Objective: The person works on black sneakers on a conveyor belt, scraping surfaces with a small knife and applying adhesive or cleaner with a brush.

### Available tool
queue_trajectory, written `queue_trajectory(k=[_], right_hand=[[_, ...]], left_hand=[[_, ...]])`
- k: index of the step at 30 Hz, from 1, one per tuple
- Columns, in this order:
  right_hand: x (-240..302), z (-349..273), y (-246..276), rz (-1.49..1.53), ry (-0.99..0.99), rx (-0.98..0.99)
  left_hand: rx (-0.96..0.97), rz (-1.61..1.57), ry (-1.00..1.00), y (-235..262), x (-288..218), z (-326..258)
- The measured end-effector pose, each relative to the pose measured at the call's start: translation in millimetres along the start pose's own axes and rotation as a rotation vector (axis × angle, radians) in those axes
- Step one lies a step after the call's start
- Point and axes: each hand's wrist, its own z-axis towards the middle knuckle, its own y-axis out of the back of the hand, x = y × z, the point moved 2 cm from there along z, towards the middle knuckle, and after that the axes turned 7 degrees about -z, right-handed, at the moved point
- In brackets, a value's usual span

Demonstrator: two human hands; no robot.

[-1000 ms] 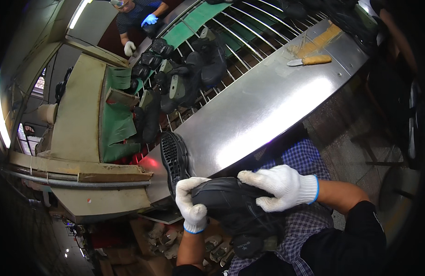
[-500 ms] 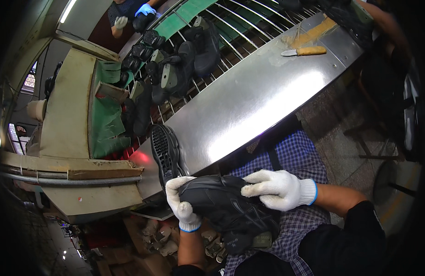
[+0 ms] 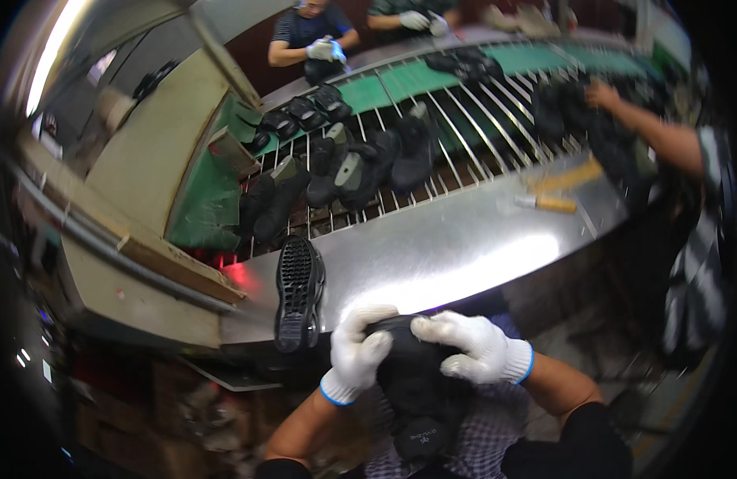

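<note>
A black shoe upper (image 3: pixel 420 371) is held over my checked apron, its rounded end pointing away from me. My left hand (image 3: pixel 357 351), in a white knit glove, is closed around its left side. My right hand (image 3: pixel 479 345), gloved the same way, grips its right side near the far end, thumb and fingers on the upper. Just ahead and to the left, a black shoe sole (image 3: pixel 297 294) with a gridded inside face rests on the left end of the metal worktop. The underside of the upper is hidden.
A knife with a wooden handle (image 3: pixel 555 204) lies on the shiny metal worktop (image 3: pixel 432 247). Beyond is a roller conveyor (image 3: pixel 484 144) with black shoes (image 3: pixel 372 168). A bare arm (image 3: pixel 664 136) reaches in from the right. Two gloved co-workers (image 3: pixel 293 48) stand across.
The view has swung up and turned, showing more of the conveyor and other workers. The upper has turned more upright between my hands, and my left hand sits further along its far end.
</note>
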Motion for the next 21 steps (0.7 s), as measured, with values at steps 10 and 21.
queue_trajectory(k=[10, 21], right_hand=[[-39, -46, 70, 0.286, -0.49, -0.382], [-11, 1, 41, 0.149, -0.476, -0.103]], left_hand=[[0.172, 0.388, -0.146, -41, 68, -83], [-0.068, 0.427, -0.651, -42, 66, 9]])
